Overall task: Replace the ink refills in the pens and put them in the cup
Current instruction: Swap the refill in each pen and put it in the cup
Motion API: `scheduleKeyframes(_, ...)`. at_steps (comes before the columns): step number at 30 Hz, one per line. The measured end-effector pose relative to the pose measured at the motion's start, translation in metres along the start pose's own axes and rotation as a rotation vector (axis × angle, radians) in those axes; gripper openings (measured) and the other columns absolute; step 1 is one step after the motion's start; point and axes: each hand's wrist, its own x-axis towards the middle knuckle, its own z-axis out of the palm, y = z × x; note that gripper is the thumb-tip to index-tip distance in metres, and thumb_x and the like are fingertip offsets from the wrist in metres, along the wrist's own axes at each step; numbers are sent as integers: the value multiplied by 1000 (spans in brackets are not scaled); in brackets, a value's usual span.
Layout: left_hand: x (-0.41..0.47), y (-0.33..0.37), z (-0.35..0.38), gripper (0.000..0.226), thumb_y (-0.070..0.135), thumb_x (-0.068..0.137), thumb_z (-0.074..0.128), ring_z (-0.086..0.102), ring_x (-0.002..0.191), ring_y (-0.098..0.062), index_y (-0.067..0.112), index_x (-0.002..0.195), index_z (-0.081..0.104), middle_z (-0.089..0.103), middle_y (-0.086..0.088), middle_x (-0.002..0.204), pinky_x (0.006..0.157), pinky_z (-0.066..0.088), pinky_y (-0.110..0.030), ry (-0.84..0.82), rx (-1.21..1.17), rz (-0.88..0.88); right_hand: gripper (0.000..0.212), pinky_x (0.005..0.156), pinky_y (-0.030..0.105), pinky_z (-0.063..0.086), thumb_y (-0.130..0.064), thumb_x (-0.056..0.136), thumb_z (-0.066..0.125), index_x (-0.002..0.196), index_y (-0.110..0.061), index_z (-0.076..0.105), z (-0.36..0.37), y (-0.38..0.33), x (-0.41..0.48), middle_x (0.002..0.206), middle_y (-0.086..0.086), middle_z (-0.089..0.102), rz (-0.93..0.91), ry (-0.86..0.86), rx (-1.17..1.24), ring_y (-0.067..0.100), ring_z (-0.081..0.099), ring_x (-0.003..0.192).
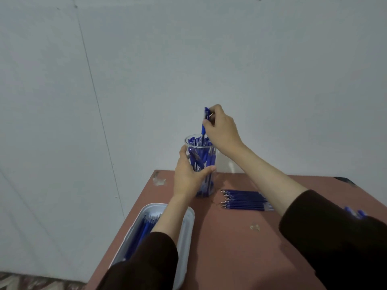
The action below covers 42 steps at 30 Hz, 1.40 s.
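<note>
While the right hand (222, 128) pinches a blue pen (203, 129) between thumb and curled fingertips straight above the cup (186, 141), the step in hand looks like putting a refilled pen away. From this moment alone I cannot rule out that it is being drawn out instead. The pen stands nearly upright, its lower end at the cup's rim. The left hand (187, 174) wraps the cup's near wall, thumb on 1 side and fingers on the other, steadying it. The cup is crowded with blue pens, so the next move probably calls for finding a gap before letting go. A row of refills (245, 200) lies just right of the cup. A white tray (187, 227) holding more sits nearer than the cup, to its left.
</note>
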Motion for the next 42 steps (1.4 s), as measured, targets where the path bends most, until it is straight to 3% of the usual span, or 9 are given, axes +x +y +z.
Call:
scheduleKeyframes(4,0,-1,0,88,22,70,83,57,114,-16,17,141,31,56,0,124,79,43,-8,10,-24,9,30,64,33,41,-7,88,51,117,-16,46,7,7,-2,73,5,62,-45,-77,-195,25,57,71)
scheduleKeyframes(10,-1,0,0,87,21,70,83,58,109,-14,18,140,31,58,-1,124,82,43,-11,11,-23,10,16,90,38,46,-14,88,58,91,-12,74,7,9,-2,92,2,72,19,-192,-257,21,59,97)
scheduleKeyframes(15,-2,0,1,91,22,71,82,57,115,-17,17,144,27,56,-3,130,94,46,-25,13,-24,-28,43,77,32,30,-30,95,49,55,-19,58,2,8,-3,65,-6,50,-42,-226,-402,21,40,92)
scheduleKeyframes(17,-2,3,3,94,21,74,81,55,119,-18,17,147,22,54,-4,134,95,44,-25,9,-18,-61,34,82,32,31,-36,97,45,82,-21,72,-1,11,-6,83,-4,51,-43,-248,-416,22,41,103)
scheduleKeyframes(20,-5,10,5,106,23,75,80,46,130,-23,17,152,8,43,-5,146,101,39,-30,-19,-4,-154,37,97,35,31,-41,98,43,128,-27,59,-11,15,-13,117,4,51,-33,-288,-411,22,37,119)
scheduleKeyframes(23,-16,20,10,106,26,73,81,38,134,-31,12,151,10,35,-13,147,109,34,-41,95,9,-234,37,102,34,30,-39,97,46,130,-26,55,-27,20,-25,124,6,49,-37,-237,-328,21,36,123)
scheduleKeyframes(28,-61,44,24,47,5,82,62,47,111,-25,9,125,45,43,-9,125,100,38,-35,354,-79,-200,34,97,33,38,-34,94,52,126,-24,57,-69,40,-59,118,4,50,43,-209,-249,18,44,114)
scheduleKeyframes(36,-122,38,89,21,7,83,63,55,64,-10,27,78,65,62,8,68,66,43,-25,-338,-51,-198,12,79,27,47,-25,88,61,98,-23,68,-167,95,-123,96,0,67,407,-433,-433,16,61,90)
scheduleKeyframes(42,-134,39,105,18,11,84,63,60,79,-1,28,83,69,68,14,82,70,39,-7,-420,134,-24,16,73,31,47,-26,83,62,94,-15,68,-224,126,-158,95,2,66,624,-547,-732,20,62,90)
